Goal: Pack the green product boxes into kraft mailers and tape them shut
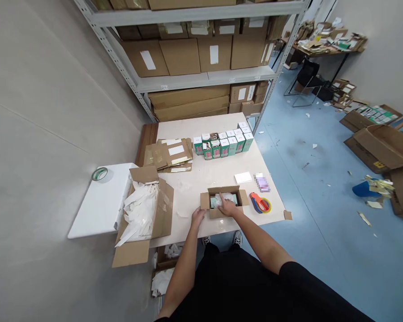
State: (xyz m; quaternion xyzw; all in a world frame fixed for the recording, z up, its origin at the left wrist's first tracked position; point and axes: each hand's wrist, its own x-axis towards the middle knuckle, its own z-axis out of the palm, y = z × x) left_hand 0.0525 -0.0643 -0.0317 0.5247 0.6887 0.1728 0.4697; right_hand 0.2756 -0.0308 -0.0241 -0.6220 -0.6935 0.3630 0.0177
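A small open cardboard box stands near the front edge of the white table. Inside it I see green product boxes and white padding paper. My right hand reaches into the box, fingers pressed down on the white paper and green boxes. My left hand rests against the box's left front corner, fingers curled on the cardboard.
A tape dispenser lies right of the box, with a white card behind it. Rows of green-and-white product boxes stand at the back, flattened cartons to their left. A carton of white padding paper sits left, a tape roll beyond.
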